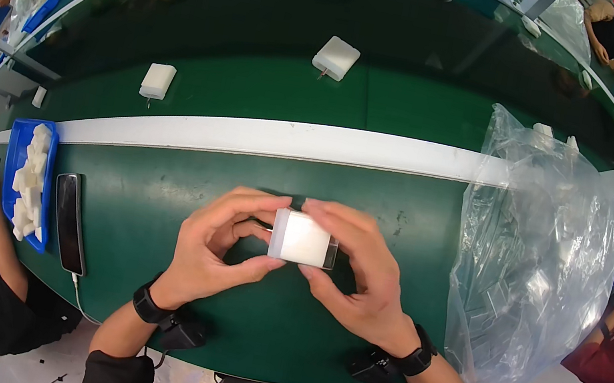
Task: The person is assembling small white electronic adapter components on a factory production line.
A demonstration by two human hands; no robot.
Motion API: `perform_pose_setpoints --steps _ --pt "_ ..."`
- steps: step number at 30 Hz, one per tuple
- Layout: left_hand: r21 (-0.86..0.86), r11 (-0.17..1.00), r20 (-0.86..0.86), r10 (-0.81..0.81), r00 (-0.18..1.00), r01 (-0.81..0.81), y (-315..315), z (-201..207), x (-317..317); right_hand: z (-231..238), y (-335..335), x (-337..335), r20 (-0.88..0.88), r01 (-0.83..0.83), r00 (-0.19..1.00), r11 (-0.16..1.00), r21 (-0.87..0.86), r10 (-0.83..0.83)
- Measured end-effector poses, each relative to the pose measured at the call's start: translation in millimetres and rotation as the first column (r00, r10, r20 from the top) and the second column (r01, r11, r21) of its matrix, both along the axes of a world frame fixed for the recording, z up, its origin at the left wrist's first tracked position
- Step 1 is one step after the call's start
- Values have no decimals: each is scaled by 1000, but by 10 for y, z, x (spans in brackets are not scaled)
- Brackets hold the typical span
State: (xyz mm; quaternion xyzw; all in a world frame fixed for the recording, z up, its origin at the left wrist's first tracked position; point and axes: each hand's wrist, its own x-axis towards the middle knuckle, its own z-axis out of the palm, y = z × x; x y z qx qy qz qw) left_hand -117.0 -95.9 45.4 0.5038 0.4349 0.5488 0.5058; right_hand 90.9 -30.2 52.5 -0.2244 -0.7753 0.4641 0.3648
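Between my two hands, over the green worktop [188, 172], is a white block [305, 240] with rounded edges. A pale strip runs along its left side, and a clear plastic edge shows at its right end. My left hand [213, 245] pinches the left end with thumb and fingers. The right end is gripped by my right hand [368, 275], thumb below and fingers above. Something thin and metallic shows faintly by the left fingers, too small to make out.
A blue tray [16, 143] of white pieces stands at left, beside a cabled phone [72, 224]. Clear plastic bags [527, 285] cover the right. Past a white rail [275, 137], white blocks [336, 58] with metal pins lie on a green belt. Other people work at both sides.
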Motion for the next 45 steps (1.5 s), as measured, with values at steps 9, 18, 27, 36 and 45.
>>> perform_pose_setpoints --steps 9,18,27,36,45 --pt "66 998 -51 18 999 -14 7 16 -28 -137 -6 -17 -183 -74 983 905 -419 -4" --pt "-1 995 -66 97 993 -98 -20 11 -22 -167 -68 -66 -291 -150 956 808 -570 -28" --pt "54 996 -178 79 981 -71 -17 -32 -37 -77 -111 -48 -27 81 994 874 -479 -107" --pt "71 997 -275 18 961 2 3 -27 -139 -103 -94 -71 12 69 998 959 -276 -68" --pt "33 999 -135 1 991 4 -55 46 -59 -100 -139 -63 -138 47 987 974 -223 -80"
